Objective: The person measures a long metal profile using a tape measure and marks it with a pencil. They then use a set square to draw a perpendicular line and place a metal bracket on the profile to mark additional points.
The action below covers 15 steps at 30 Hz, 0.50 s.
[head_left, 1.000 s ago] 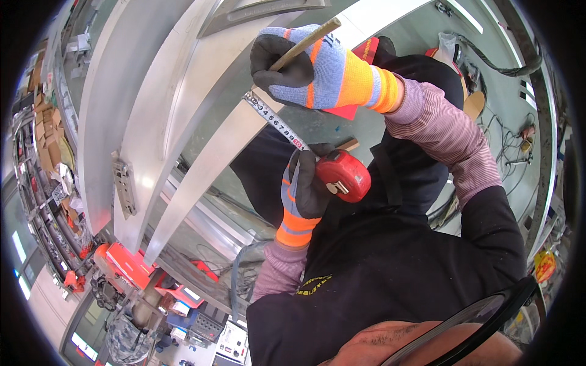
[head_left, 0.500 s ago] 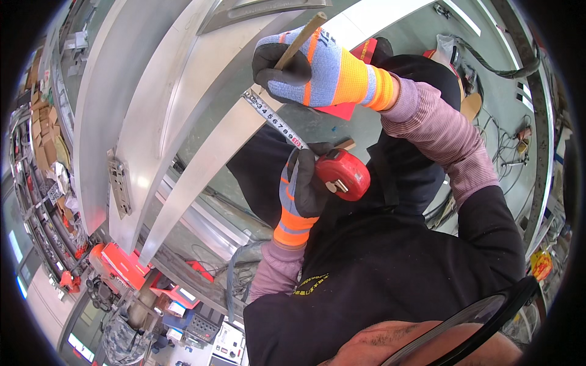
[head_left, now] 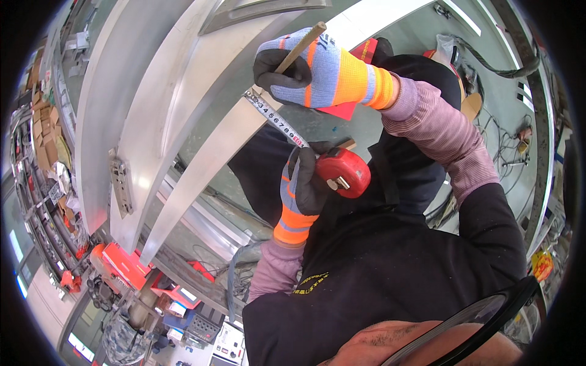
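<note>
My left hand [head_left: 300, 183], in a grey, blue and orange work glove with black-coated fingers, is closed round a red tape measure [head_left: 345, 173]. Its short length of white blade [head_left: 276, 120] lies across a long flat light-metal strip [head_left: 229, 137], the blade's end near the strip's far edge. In a matching glove, my right hand [head_left: 293, 72] grips a slim brown pencil [head_left: 301, 47], its upper end sticking out above the fingers. The right hand hovers by the end of the blade; the pencil's lower tip is mostly hidden by the glove.
Broad curved-looking metal panels [head_left: 113, 110] stand on the left, one with a metal hinge-like plate [head_left: 121, 183]. Cables [head_left: 494, 143] run over the floor at right. Red tool cases [head_left: 125, 263] and a white control box [head_left: 229, 343] stand lower left.
My right hand has shifted very slightly, and the pencil's upper end has dipped a little. The tape measure stays almost where it was.
</note>
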Tool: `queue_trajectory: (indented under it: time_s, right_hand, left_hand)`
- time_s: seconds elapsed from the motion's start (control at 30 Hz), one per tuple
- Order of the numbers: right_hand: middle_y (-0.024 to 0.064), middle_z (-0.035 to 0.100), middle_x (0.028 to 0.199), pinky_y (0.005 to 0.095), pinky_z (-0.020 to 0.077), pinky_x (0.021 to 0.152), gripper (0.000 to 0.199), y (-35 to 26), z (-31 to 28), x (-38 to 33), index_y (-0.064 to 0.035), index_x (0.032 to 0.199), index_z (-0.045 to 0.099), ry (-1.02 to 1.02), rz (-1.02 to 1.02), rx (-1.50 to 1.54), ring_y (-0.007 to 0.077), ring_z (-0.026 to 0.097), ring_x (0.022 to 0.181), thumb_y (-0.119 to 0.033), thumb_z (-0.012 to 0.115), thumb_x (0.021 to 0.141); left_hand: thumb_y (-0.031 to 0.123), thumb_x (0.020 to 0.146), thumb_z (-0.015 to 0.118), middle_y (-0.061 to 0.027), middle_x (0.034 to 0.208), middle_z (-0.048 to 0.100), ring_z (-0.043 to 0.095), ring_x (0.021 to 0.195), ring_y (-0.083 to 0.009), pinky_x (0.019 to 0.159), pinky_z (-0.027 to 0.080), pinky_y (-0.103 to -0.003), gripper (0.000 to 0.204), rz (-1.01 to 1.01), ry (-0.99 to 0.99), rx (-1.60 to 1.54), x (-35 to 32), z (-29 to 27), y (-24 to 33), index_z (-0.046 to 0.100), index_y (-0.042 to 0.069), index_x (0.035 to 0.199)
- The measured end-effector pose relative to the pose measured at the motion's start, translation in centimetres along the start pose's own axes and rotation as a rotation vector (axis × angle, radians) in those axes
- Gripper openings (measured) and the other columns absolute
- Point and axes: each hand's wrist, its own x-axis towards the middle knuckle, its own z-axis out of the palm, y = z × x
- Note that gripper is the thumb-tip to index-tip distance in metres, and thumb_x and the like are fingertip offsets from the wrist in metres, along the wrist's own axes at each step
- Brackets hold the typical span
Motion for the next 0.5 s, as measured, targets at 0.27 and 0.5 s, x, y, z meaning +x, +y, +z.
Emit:
queue_trajectory:
  time_s: [0.27, 0.5]
  right_hand:
    - [0.0156, 0.060, 0.066, 0.0368, 0.0483, 0.055, 0.028, 0.40, 0.33, 0.02, -0.0061, 0.090, 0.069, -0.013, 0.028, 0.034, 0.0329, 0.057, 0.057, -0.033, 0.075, 0.083]
    - [0.0156, 0.061, 0.068, 0.0372, 0.0487, 0.056, 0.027, 0.06, -0.01, 0.19, -0.0070, 0.094, 0.070, -0.017, -0.003, 0.004, 0.0335, 0.056, 0.057, -0.032, 0.074, 0.083]
  left_hand:
    - [0.036, 0.105, 0.048, -0.0111, 0.104, 0.067, 0.066, 0.097, -0.0229, 0.088, 0.055, -0.039, 0.040, -0.005, 0.013, 0.018, 0.06, 0.18, 0.27, 0.061, 0.000, 0.115]
    - [0.036, 0.105, 0.049, -0.0111, 0.104, 0.067, 0.066, 0.096, -0.0230, 0.087, 0.055, -0.039, 0.040, -0.011, 0.000, 0.008, 0.02, 0.59, 0.52, 0.061, 0.000, 0.115]
